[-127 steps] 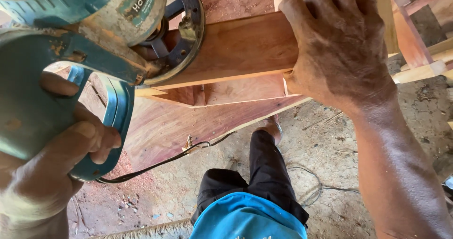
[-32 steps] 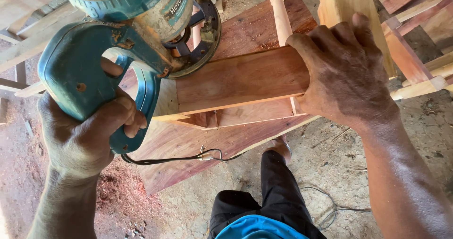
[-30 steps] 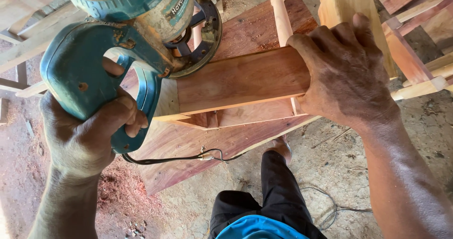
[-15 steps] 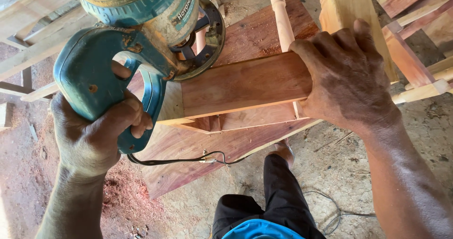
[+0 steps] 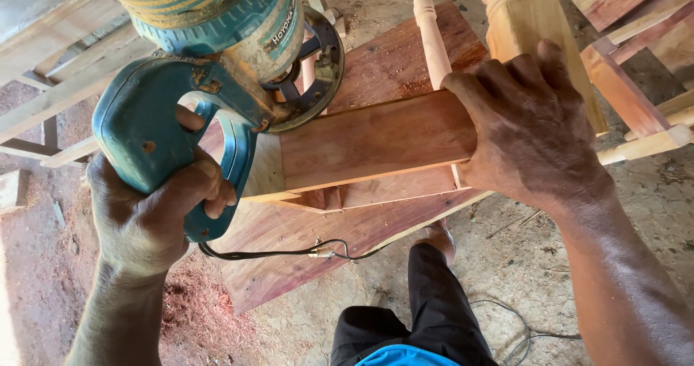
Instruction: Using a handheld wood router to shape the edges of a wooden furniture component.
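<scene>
A wide reddish board (image 5: 405, 62) lies under the work. A turned spindle (image 5: 434, 41) rests on it. Red sawdust (image 5: 195, 308) covers the ground nearby.

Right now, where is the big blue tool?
In the head view, upper left: the blue power tool sits on the wooden block's left end, gripped by the left hand.
</scene>
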